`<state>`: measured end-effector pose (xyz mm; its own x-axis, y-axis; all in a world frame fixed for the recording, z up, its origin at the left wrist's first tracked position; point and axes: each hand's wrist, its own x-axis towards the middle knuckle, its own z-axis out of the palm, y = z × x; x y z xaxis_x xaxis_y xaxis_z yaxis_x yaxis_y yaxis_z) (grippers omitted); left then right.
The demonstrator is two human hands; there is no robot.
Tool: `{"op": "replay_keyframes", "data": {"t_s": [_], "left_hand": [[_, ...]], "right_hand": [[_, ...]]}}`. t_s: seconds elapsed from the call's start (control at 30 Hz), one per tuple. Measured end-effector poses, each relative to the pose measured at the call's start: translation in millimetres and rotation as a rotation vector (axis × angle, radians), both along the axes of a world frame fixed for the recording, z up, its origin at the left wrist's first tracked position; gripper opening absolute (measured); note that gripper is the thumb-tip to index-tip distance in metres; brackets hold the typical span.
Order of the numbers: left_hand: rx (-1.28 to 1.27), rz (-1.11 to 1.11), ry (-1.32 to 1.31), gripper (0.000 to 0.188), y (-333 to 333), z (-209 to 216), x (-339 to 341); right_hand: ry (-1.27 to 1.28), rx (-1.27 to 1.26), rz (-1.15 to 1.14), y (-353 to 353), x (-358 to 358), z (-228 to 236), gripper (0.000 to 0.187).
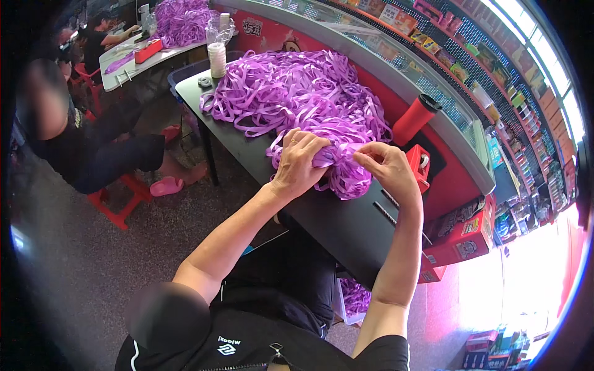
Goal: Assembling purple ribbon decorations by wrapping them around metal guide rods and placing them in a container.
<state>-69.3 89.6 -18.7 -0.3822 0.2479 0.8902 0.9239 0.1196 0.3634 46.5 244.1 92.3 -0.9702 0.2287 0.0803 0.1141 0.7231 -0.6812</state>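
Observation:
A gathered bundle of purple ribbon (346, 180) is at the near edge of the big ribbon heap (291, 86) on the black table (328, 232). My left hand (297, 163) is closed around the left side of this bundle, a ring on one finger. From the right, my right hand (394, 172) pinches at the bundle's upper middle, thumb and forefinger together on ribbon. Loops puff out below and between the two hands. Whether a tie lies under the fingertips is too small to tell.
Right of the bundle stand a red tumbler (416, 120) and a red tape dispenser (419, 166), with dark striped sticks (385, 213) nearer me. Stacked cups (217, 60) and a tape roll (204, 81) occupy the far left corner. A person (93, 136) sits at left. Below is a ribbon-filled bin (344, 309).

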Motion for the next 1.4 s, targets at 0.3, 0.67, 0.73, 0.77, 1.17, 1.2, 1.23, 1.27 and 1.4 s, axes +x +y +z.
{"op": "replay_keyframes", "data": {"t_s": [0.3,0.67,0.73,0.77,1.17,1.2,1.23,1.27,1.4], "left_hand": [[-0.018,-0.005,0.01,0.034,1,0,1],[-0.043,-0.006,-0.013,0.037,-1,1,3],[-0.035,-0.002,-0.014,0.037,0,0,2],[-0.029,0.002,-0.014,0.037,0,0,2],[-0.022,0.011,-0.012,0.037,1,-2,0],[-0.02,0.014,-0.013,0.037,1,-3,-1],[-0.036,0.002,-0.025,0.038,1,-5,-2],[-0.051,-0.009,-0.038,0.039,1,-7,-3],[-0.054,-0.021,-0.045,0.041,2,-5,-1]], "right_hand": [[0.337,0.26,0.169,-7,-10,-17,0.017],[0.093,-0.383,0.208,14,-5,-9,0.01],[0.118,-0.407,0.219,17,-10,-15,0.011],[0.144,-0.432,0.23,17,-11,-17,0.012],[0.228,-1.24,0.335,20,-21,-25,0.013],[0.225,-1.239,0.337,21,-21,-24,0.013],[0.334,-1.277,0.439,21,-20,-23,0.013],[0.444,-1.311,0.541,21,-18,-21,0.013],[0.53,-1.474,0.755,27,-6,-15,0.02]]}}
